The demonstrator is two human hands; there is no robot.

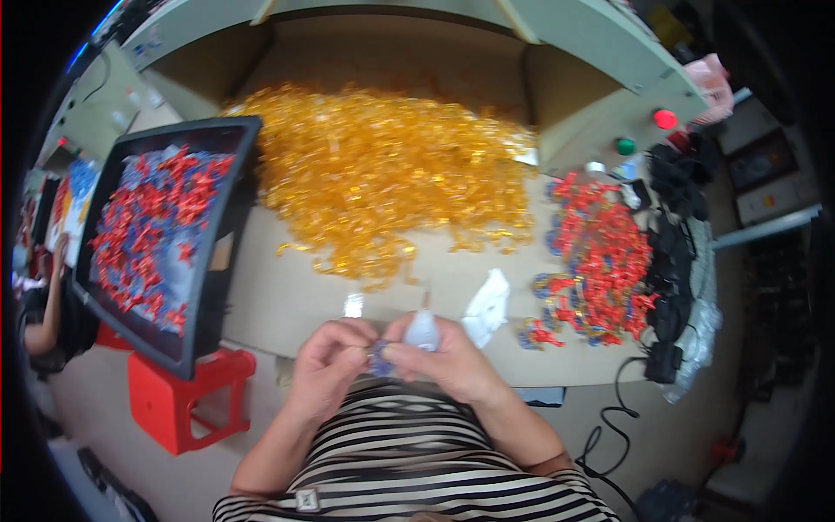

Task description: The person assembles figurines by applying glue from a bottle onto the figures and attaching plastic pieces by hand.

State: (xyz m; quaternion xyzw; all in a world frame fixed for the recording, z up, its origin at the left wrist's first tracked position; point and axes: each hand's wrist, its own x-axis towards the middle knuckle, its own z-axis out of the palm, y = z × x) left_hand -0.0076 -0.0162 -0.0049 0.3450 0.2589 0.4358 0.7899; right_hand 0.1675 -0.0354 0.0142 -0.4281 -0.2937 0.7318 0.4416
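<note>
Close to my body, at the table's front edge, both hands meet over a small blue-purple piece point(380, 359). The fingertips of my left hand point(326, 364) pinch it, and my right thumb touches its other side. In my right hand point(452, 358) is a small whitish squeeze bottle point(423, 331) with a thin tip pointing up and away from me. Fingers cover part of the piece, so its exact shape is unclear. A crumpled white tissue point(487, 306) lies on the table just beyond my right hand.
A big heap of shiny gold ribbon-like pieces point(383, 174) covers the table's middle. Left, a black tray point(202, 287) of red and blue pieces tilts above a red stool point(165, 404). Finished-looking red, blue and gold pieces point(600, 261) pile at right, beside a dark cable point(622, 391). Another person's arm point(52, 296) shows far left.
</note>
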